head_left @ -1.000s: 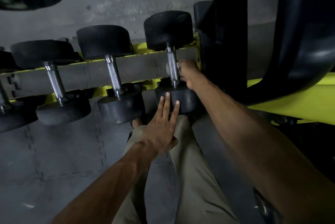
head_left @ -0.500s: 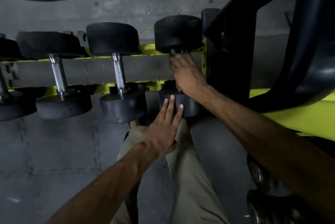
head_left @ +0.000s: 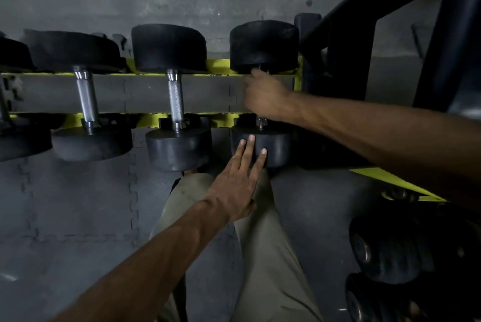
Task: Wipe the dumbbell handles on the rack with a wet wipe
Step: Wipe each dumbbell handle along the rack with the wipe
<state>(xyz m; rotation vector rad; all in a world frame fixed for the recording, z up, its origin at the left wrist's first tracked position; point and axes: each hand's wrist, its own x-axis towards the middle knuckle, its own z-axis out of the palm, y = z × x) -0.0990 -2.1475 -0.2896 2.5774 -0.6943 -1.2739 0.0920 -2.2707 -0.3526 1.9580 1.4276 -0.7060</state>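
Rightmost dumbbell (head_left: 263,45) sits on the yellow rack (head_left: 221,65), next to two others. Right hand (head_left: 264,96) is curled round its handle, up near the far head; can't see the wipe, probably hidden in the grip. Left hand (head_left: 235,182) has straight fingers pressed flat on the near head.

Gym: dumbbells (head_left: 171,97) on yellow rack (head_left: 221,65), rubber floor tiles (head_left: 78,204).

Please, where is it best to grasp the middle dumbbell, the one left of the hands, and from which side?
Probably the middle dumbbell by its bare knurled steel handle, coming from the front between the two black heads. The handle spans the open gap between the yellow rails, so fingers can wrap around it.
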